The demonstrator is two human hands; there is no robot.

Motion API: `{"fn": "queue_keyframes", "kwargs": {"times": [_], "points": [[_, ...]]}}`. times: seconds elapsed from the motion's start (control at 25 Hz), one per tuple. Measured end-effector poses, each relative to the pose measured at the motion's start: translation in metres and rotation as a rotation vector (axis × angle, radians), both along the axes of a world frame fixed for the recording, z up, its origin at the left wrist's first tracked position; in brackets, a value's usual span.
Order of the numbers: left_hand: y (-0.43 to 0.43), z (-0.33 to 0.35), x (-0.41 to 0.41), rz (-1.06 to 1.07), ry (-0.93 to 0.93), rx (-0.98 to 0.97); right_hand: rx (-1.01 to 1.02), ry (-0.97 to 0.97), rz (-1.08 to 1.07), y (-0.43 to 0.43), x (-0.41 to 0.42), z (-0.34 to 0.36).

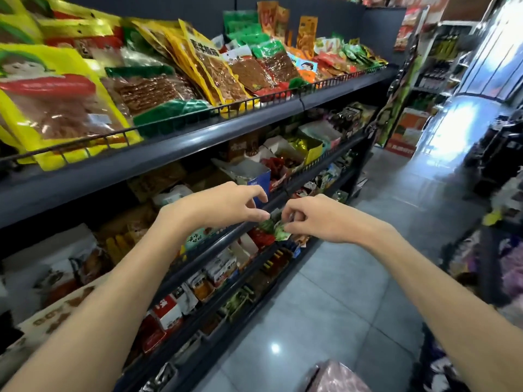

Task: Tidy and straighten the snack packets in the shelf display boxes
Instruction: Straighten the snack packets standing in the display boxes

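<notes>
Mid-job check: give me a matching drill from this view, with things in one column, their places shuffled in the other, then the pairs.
Things:
1. yellow packet
2. blue box
3. green packet
4. left hand

Places:
A. pinched in the right hand
B. top shelf, far left
C. empty, just left of the right hand
D. second shelf down, above both hands

Pairs: 1-B, 2-D, 3-A, 4-C.
</notes>
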State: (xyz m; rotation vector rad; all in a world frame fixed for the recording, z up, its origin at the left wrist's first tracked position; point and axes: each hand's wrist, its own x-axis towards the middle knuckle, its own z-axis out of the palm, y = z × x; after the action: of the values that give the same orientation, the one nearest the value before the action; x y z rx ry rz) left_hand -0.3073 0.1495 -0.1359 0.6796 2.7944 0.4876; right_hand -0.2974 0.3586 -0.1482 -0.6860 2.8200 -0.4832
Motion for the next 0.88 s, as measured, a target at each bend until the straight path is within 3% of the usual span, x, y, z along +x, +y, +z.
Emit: {"fn": "queue_keyframes", "kwargs": {"times": [0.28,0.48,0.76,0.88], "points": [[0.048,-0.017,-0.142,-0.022,-0.062,-0.003,0.034,-0.026,-0.01,0.043,-0.126,0.004],[0.053,-0.036,-0.202,0.031,-0.088,0.011,0.122,-0.15,0.087,0.048,-0.205,-0.014],[0.054,-0.078,-0.26,0.247,-0.194,0.049,0.337,-0.255,0.493,0.021,-0.333,-0.063],[0.077,-0.102,-0.289,0.434,-0.277,0.098,0.347,-0.289,0.688,0.028,-0.392,-0.096]]}}
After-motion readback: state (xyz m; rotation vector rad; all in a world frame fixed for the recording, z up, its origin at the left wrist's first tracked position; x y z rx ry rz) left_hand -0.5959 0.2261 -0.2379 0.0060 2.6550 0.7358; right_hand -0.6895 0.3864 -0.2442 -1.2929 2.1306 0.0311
